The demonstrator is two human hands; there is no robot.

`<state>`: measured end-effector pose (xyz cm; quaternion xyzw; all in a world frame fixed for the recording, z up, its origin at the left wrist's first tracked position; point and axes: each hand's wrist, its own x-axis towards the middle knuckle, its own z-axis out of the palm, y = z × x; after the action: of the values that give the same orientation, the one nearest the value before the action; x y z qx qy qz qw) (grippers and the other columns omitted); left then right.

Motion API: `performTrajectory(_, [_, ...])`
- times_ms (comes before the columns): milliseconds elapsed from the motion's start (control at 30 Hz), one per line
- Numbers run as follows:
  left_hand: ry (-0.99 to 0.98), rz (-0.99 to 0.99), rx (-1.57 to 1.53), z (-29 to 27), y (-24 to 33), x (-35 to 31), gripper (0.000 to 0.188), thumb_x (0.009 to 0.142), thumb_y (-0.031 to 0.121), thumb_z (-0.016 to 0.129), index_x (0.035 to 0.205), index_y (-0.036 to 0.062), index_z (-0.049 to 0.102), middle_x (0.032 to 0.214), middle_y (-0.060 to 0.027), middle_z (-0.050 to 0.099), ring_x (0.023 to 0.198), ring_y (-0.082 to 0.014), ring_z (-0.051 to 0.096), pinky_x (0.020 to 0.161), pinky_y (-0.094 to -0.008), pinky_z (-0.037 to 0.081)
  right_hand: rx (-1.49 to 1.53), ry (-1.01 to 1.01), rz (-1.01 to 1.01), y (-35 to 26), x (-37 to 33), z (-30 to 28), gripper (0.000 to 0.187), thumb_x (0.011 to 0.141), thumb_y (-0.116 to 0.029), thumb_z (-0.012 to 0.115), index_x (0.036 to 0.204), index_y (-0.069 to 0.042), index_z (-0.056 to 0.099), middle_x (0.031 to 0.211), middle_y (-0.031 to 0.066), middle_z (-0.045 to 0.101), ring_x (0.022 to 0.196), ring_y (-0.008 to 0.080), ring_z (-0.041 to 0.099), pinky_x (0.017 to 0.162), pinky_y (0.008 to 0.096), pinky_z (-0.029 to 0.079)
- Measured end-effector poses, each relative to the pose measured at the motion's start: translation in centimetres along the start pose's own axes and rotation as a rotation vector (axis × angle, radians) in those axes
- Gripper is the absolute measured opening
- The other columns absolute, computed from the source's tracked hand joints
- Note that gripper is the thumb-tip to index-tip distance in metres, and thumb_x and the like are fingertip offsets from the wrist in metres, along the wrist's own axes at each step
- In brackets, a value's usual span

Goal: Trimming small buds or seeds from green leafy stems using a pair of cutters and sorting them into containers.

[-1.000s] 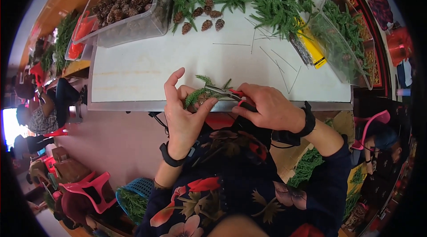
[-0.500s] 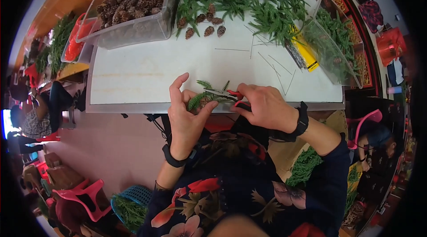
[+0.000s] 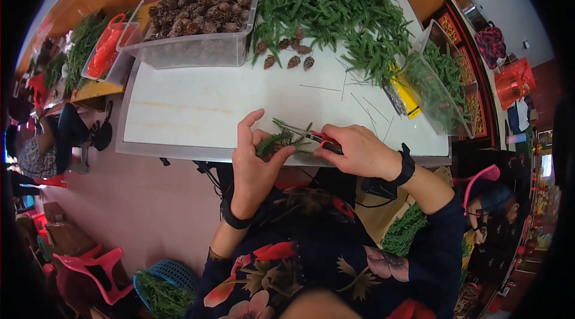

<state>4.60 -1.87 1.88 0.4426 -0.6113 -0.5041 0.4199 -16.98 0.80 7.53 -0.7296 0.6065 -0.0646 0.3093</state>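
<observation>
Between the thumb and fingers of my left hand point(image 3: 253, 163) is a green artificial pine sprig point(image 3: 272, 143). A brown bit, perhaps a pine cone, is mostly hidden behind the thumb. My right hand point(image 3: 364, 154) grips pliers point(image 3: 327, 143) with red and black handles. Their metal jaws point left and lie across the sprig's stems; whether they pinch one cannot be told. Both hands are over the table's near edge. Beyond them, several loose pine cones point(image 3: 293, 62) and thin dark wires point(image 3: 320, 87) lie on the white table top point(image 3: 197, 94).
A clear bin of pine cones point(image 3: 203, 10) stands far left, beside a heap of green sprigs point(image 3: 323, 7). At right are a yellow packet point(image 3: 408, 101) and a clear bin point(image 3: 440, 100) with greenery. A blue basket point(image 3: 173, 274) and pink chair point(image 3: 99, 268) are lower left.
The pliers' handles have come closer together, and their jaws now lie further over the sprig. My left hand keeps its hold. The whole view has shifted slightly.
</observation>
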Motion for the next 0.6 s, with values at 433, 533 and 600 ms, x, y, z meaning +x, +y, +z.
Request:
performTrajectory(433, [0.007, 0.087, -0.033, 0.8, 0.3, 0.3, 0.060, 0.076, -0.003, 0.075, 0.128, 0.0019, 0.044, 0.074, -0.0038, 0.059, 0.068, -0.0106, 0.054, 0.065, -0.0243, 0.045, 0.053, 0.103, 0.003, 1.3, 0.3, 1.3, 0.042, 0.085, -0.047, 0.063, 0.092, -0.006, 0.061, 0.071, 0.0178, 0.065, 0.071, 0.0406, 0.064, 0.065, 0.0489, 0.050])
performTrajectory(533, [-0.011, 0.097, -0.023, 0.1, -1.1, 0.1, 0.044, 0.080, -0.002, 0.071, 0.119, -0.0003, 0.051, 0.078, -0.0049, 0.061, 0.072, -0.0105, 0.056, 0.068, -0.0240, 0.046, -0.036, 0.181, -0.077, 1.0, -0.1, 1.7, 0.035, 0.087, -0.041, 0.064, 0.093, -0.007, 0.059, 0.067, 0.0169, 0.063, 0.069, 0.0391, 0.063, 0.060, 0.0471, 0.048])
performTrajectory(600, [-0.049, 0.114, 0.036, 0.5, -1.2, 0.3, 0.035, 0.082, -0.001, 0.070, 0.114, -0.0013, 0.054, 0.081, -0.0057, 0.063, 0.076, -0.0110, 0.058, 0.070, -0.0240, 0.047, -0.004, 0.204, -0.068, 0.8, -0.8, 1.5, 0.036, 0.087, -0.041, 0.064, 0.091, -0.006, 0.058, 0.067, 0.0168, 0.063, 0.067, 0.0397, 0.062, 0.058, 0.0483, 0.047])
